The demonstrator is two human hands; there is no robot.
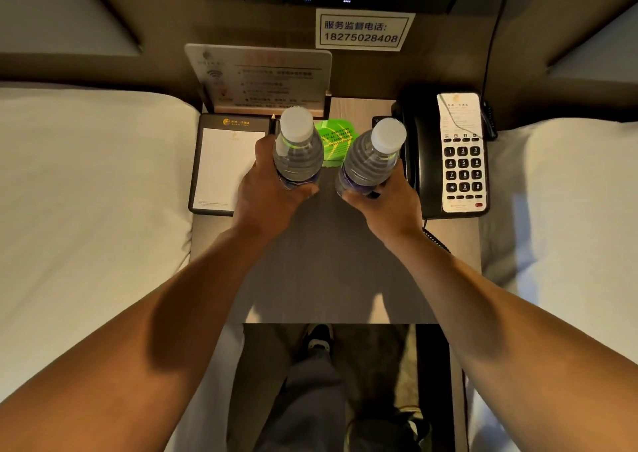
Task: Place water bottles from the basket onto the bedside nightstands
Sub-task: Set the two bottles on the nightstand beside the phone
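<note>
While each hand (272, 189) (383, 199) grips one, both water bottles (298, 147) (371, 158) stand capped, full.

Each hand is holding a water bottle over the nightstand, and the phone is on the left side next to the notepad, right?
Not quite. The head view shows the phone on the right side; the notepad is on the left. The left hand and right hand do each hold a bottle over the nightstand.

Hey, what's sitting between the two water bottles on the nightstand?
In the head view, a green leaf-shaped card lies on the nightstand, showing in the gap between the left-hand bottle and the right-hand bottle.
</note>
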